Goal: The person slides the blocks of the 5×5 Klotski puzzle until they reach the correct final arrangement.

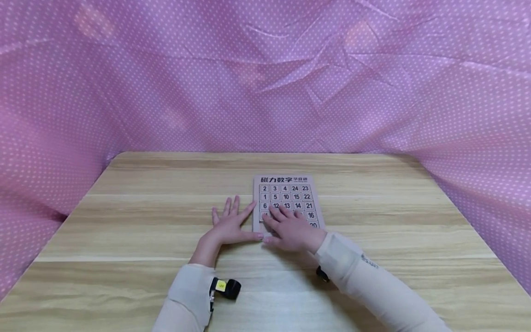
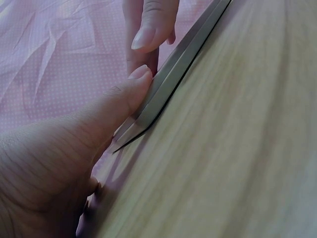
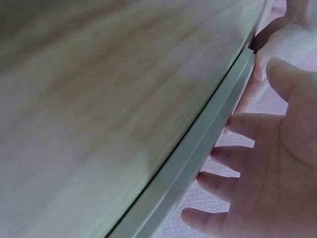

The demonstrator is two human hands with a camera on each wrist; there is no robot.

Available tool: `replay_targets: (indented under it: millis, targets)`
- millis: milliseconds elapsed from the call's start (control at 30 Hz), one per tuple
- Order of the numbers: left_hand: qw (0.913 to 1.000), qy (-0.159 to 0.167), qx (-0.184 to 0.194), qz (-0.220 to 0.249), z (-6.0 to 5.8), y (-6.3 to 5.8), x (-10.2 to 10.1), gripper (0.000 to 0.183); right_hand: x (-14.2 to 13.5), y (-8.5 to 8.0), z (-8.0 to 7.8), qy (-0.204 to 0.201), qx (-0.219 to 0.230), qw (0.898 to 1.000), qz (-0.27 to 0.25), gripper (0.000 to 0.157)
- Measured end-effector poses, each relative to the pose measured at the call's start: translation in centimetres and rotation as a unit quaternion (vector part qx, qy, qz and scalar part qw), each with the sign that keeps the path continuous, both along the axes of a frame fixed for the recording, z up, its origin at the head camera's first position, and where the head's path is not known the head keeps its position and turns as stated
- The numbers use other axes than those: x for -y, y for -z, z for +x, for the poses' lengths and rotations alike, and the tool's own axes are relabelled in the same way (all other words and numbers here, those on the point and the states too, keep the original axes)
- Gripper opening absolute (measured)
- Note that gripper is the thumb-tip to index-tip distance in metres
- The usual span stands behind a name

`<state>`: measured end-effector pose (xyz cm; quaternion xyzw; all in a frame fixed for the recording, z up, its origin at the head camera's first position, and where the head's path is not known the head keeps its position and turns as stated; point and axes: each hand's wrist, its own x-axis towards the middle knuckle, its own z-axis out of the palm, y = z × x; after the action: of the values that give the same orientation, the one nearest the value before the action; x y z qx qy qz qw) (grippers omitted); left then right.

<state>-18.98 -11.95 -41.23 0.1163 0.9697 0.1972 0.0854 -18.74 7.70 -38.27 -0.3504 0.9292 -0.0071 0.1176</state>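
**Clerk:** Item one, number puzzle board [image 1: 286, 203]: a flat grey frame lying on the wooden table [image 1: 373, 240], a little right of centre, printed title along its far edge.

**Checker:** Contents of the frame?

**Clerk:** Square numbered tiles in rows. Legible: 2, 3, 4, 24, 23 across the top; 1, 5, 10, 15, 22 beneath; then 6, 12, 13, 14, 21. The near rows are mostly covered; 16 and 20 show at the right. No empty cell can be made out.

**Checker:** Hands?

**Clerk:** Left hand [image 1: 229, 226]: flat on the table, fingers spread and straight, thumb laid against the board's near left corner, index tip at its left edge. It holds nothing. Right hand [image 1: 290, 230]: lying over the near rows, fingers extended onto the tiles, gripping nothing.

**Checker:** Step in hand?

**Clerk:** By judgement, sliding tiles, the left hand steadying the frame. The next move would call for one fingertip pressing a single tile toward the gap while the board is kept from shifting.

**Checker:** Surroundings?

**Clerk:** Pink dotted cloth [image 1: 166, 92] hung behind and at both sides.
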Motion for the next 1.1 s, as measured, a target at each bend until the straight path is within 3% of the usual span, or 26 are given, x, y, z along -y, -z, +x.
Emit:
replay_targets:
  millis: [333, 633, 1100]
  targets:
    - [1.0000, -0.001, 0.001, 0.005, 0.2, -0.3, -0.1, 0.097, -0.6, -0.4, 0.3, 0.002, 0.007, 1.000, -0.013, 0.067]
    - [0.9999, -0.005, 0.002, 0.012, 0.2, -0.4, -0.2, 0.097, -4.9, -1.8, 1.3, 0.014, -0.001, 0.999, -0.039, 0.064]
    - [0.9999, -0.005, 0.005, 0.010, 0.2, -0.4, -0.2, 0.097, -9.8, -1.1, 2.9, 0.048, 0.004, 0.998, -0.041, 0.065]
